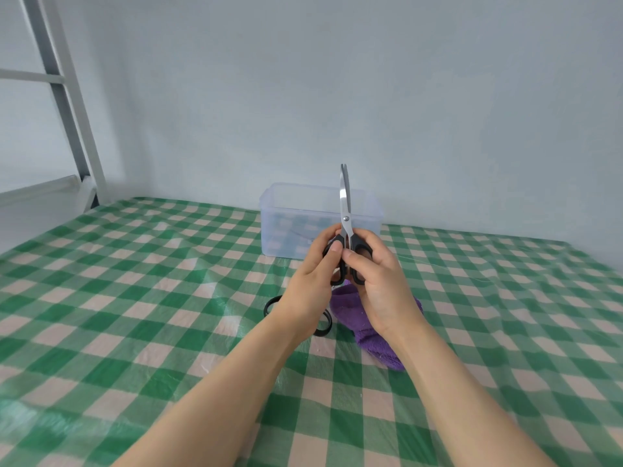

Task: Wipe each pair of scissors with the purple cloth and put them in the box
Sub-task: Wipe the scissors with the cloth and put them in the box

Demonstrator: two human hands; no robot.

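While your left hand [312,267] and right hand [379,281] grip the scissors [344,203], tips at twelve, the purple cloth [377,348] lies at six.

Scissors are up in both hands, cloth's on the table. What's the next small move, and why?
Probably release the right hand and pick up the purple cloth; the left hand can hold the scissors. Both grip the handles, blades up, and the cloth lies on the table beneath.

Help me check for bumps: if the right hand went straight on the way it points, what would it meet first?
Probably the box, right behind the scissors that the right hand holds; nothing shows between them, though depth is unclear.
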